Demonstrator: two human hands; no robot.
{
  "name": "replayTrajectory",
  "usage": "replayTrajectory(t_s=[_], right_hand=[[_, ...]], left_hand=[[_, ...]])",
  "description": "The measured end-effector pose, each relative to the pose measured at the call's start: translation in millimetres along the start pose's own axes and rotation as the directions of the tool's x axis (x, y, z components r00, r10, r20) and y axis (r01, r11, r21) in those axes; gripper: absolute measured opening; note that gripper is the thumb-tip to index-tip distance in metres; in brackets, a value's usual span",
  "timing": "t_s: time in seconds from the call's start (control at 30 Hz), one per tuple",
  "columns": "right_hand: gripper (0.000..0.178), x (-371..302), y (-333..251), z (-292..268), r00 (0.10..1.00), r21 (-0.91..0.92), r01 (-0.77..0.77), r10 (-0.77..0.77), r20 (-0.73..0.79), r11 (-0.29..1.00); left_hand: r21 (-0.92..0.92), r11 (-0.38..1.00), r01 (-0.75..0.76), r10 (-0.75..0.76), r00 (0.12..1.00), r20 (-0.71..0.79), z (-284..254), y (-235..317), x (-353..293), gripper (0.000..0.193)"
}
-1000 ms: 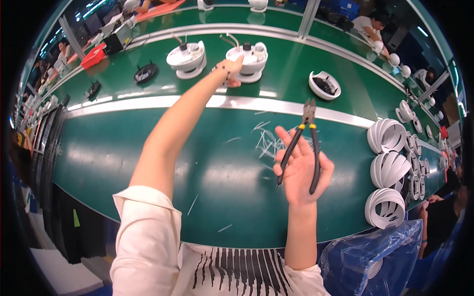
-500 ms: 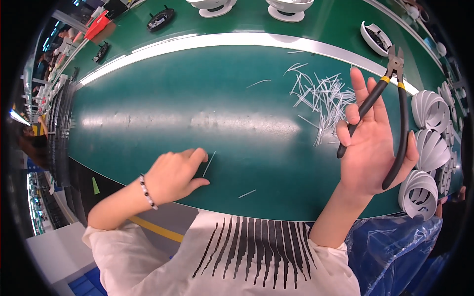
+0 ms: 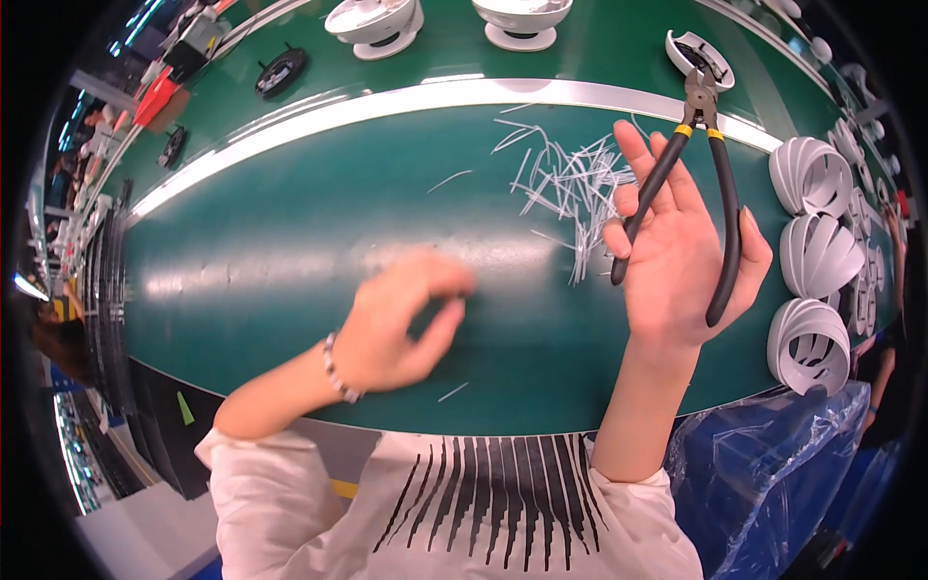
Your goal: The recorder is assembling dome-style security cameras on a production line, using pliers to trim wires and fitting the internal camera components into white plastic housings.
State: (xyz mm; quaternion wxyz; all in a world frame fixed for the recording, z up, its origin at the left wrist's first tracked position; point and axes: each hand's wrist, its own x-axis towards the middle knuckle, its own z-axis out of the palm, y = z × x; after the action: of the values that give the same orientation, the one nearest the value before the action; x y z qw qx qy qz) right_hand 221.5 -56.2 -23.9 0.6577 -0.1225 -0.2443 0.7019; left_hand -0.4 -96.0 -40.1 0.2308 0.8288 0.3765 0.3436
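Observation:
My right hand (image 3: 677,261), palm up, holds a pair of cutting pliers (image 3: 729,222) with black handles and yellow bands. One handle passes between my fingers, the other lies by my thumb; the handles are spread, and the jaws point away from me. Just left of it lies a loose heap of thin white plastic strips (image 3: 580,184). My left hand (image 3: 396,314), with a beaded bracelet at its wrist, hovers over the green mat (image 3: 280,222). Its fingers are curled and blurred by motion, so whether they hold anything cannot be seen. A short white strip (image 3: 452,391) lies near the front edge.
White ribbed shells (image 3: 820,256) are lined up at the right edge, above a blue bin covered in clear plastic (image 3: 764,474). Beyond a pale rail (image 3: 435,95) are white bowl-shaped parts on stands (image 3: 522,19), a black part (image 3: 280,72) and a white-rimmed oval part (image 3: 701,60).
My left hand has moved right and blurred, over where a thin strip lay; that strip no longer shows. My right hand keeps the pliers in the same hold. The whole view has shifted slightly.

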Motion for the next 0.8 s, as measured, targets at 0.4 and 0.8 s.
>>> replayTrajectory(t_s=[0.4,0.8], right_hand=[[0.073,-4.9,1.5,5.3,1.0,0.077,-0.004,0.004,-0.001,0.997],[0.069,-3.1,26.0,9.8,0.983,0.043,-0.152,0.146,0.111,0.987]], left_hand=[[-0.674,0.717,0.178,-0.15,0.984,0.1,51.4,-21.3,30.7,0.013],[-0.993,0.002,0.115,-0.832,0.551,0.062,-24.4,-204.5,200.6,0.058]])
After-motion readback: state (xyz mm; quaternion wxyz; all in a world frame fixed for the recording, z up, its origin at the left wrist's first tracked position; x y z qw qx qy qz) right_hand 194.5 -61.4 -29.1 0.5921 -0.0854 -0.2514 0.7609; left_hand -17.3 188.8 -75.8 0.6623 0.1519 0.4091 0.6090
